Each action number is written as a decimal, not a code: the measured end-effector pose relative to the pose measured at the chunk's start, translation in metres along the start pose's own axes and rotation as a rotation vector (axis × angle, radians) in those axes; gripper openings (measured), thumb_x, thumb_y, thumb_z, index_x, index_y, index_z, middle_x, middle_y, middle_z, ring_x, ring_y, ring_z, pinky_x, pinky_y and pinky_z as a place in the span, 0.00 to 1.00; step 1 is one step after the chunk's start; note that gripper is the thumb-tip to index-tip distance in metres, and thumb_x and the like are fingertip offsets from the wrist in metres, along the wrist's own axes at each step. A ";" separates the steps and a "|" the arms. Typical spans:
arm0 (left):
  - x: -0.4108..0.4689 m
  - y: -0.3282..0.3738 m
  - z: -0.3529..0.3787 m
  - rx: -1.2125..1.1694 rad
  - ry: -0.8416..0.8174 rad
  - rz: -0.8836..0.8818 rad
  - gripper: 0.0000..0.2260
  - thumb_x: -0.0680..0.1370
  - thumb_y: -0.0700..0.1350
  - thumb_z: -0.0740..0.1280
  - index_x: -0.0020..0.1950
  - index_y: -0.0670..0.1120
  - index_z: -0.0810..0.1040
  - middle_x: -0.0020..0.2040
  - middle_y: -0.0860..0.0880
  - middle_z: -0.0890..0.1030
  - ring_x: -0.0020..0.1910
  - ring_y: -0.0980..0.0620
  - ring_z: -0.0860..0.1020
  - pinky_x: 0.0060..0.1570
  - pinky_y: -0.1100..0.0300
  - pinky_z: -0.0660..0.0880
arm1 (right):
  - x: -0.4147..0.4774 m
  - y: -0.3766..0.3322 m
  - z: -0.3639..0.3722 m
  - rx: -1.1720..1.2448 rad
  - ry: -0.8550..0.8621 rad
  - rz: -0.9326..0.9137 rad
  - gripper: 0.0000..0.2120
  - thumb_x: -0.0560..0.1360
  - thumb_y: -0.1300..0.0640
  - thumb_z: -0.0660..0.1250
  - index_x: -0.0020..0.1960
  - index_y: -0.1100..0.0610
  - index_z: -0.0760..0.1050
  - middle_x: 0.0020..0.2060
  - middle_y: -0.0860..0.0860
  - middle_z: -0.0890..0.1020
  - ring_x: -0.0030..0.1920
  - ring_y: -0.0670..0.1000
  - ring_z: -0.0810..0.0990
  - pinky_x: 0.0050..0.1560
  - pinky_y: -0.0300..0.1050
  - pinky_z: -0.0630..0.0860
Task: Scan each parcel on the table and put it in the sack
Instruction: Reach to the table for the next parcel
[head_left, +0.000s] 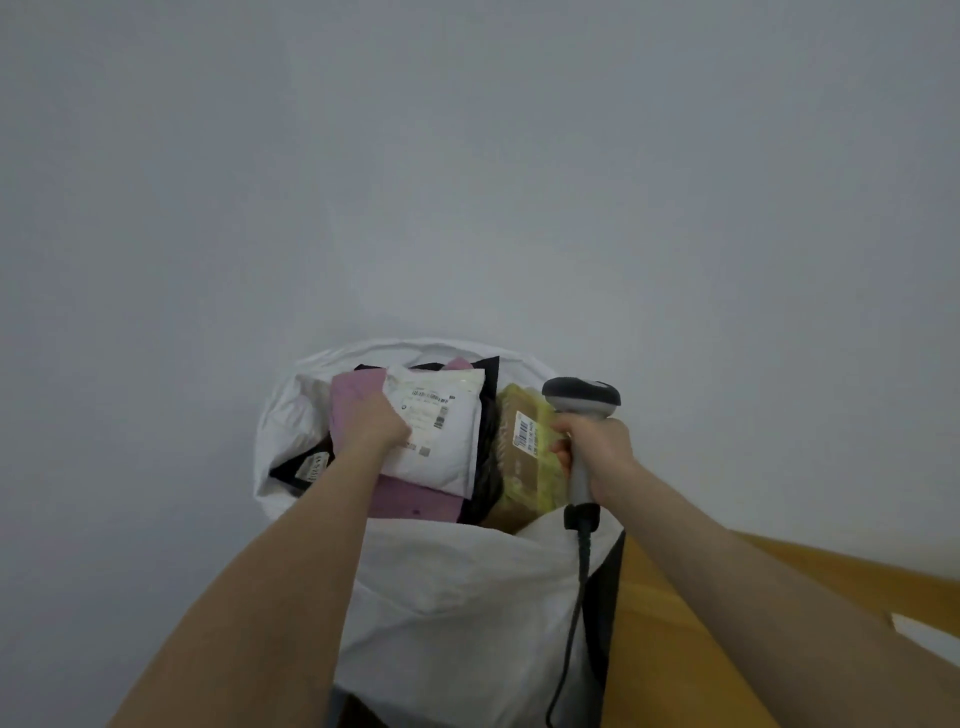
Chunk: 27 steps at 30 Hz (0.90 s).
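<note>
Across the centre of the frame the white sack (467, 597) is standing open on the grey floor (156, 260), its mouth gaping wide and its near wall sagging toward the bottom of the frame. At the left of the mouth, a black parcel (311, 467) with a small label is lying against the sack's inner wall. Just right of it, a pink parcel (353, 400) is lying flat, partly covered.

The left hand (382, 421), reaching in from the lower left, is gripping the left edge of a white parcel (441, 431) with curled fingers. This parcel is resting on top of the pink one, inside the sack, with its printed label facing up. A strip of black wrapping is showing along its right side.

Further right, a yellow-brown parcel (524, 467) with a barcode sticker is sitting in the sack, leaning against the right wall.

The right hand (597, 452), coming in from the lower right, is holding the scanner (582, 400) tightly by its grey handle, just beside the yellow-brown parcel. The scanner's dark head is sitting above the fist at the sack's right rim. Its black cable (571, 623) is hanging down over the outside of the sack toward the bottom edge.

In the lower right corner, the wooden table (727, 649) is showing under the right forearm, with a white item (930, 634) lying on it at the frame's edge, too cropped to identify.
</note>
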<state>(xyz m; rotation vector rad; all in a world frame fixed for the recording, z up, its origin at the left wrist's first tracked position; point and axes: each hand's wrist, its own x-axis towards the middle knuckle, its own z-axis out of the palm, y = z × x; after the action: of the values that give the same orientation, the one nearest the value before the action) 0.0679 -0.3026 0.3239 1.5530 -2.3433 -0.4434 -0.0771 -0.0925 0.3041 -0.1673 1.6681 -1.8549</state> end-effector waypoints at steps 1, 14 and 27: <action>0.001 0.003 0.002 0.094 0.043 0.061 0.21 0.73 0.43 0.67 0.65 0.42 0.72 0.63 0.41 0.74 0.62 0.42 0.73 0.60 0.53 0.72 | -0.002 0.002 0.001 0.004 0.019 0.003 0.03 0.71 0.64 0.69 0.39 0.61 0.76 0.21 0.52 0.77 0.23 0.49 0.72 0.28 0.42 0.71; -0.107 0.204 0.091 -0.122 -0.302 0.765 0.24 0.78 0.40 0.63 0.74 0.44 0.63 0.70 0.41 0.64 0.68 0.43 0.67 0.63 0.52 0.68 | -0.055 0.028 -0.122 0.248 0.419 0.053 0.04 0.75 0.61 0.68 0.47 0.61 0.74 0.24 0.53 0.80 0.21 0.48 0.73 0.26 0.39 0.72; -0.317 0.309 0.266 0.077 -0.694 0.987 0.25 0.78 0.44 0.65 0.74 0.46 0.64 0.70 0.43 0.65 0.67 0.44 0.69 0.61 0.54 0.69 | -0.126 0.104 -0.379 0.351 0.910 0.202 0.04 0.74 0.63 0.68 0.41 0.62 0.75 0.21 0.52 0.78 0.24 0.49 0.74 0.27 0.41 0.72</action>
<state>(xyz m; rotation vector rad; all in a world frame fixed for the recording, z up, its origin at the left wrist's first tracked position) -0.1793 0.1294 0.1856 0.0703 -3.2553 -0.6849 -0.1246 0.2967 0.1744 1.0945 1.7397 -2.1606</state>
